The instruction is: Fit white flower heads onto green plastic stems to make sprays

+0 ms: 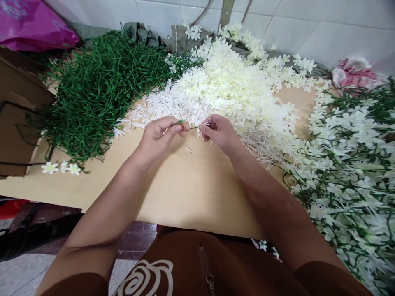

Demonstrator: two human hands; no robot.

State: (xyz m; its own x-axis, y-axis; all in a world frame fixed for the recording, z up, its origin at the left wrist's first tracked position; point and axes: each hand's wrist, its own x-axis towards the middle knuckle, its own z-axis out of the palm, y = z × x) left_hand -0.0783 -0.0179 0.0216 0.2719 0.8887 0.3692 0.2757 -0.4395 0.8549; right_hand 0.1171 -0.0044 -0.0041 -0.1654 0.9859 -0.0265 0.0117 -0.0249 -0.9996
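Near the middle of the table, my left hand (165,132) pinches a thin green plastic stem (180,122) between thumb and fingers. Close by on the right, my right hand (217,130) is closed on a small white stamen piece (206,123) at the stem's other end. Just behind both hands lies a heap of white stamen pieces (173,103), and beyond it a large pile of white artificial blossoms (234,78). A loose stamen piece (189,150) rests on the table below my fingers. A big pile of green stems (105,90) is to my left.
Assembled white flower sprays (352,172) are heaped along the right side. A cardboard box (21,115) stands at the left edge, with a magenta bag (37,26) behind it. Several blossoms (61,167) lie by the box. A tiled wall (296,24) borders the table (194,193).
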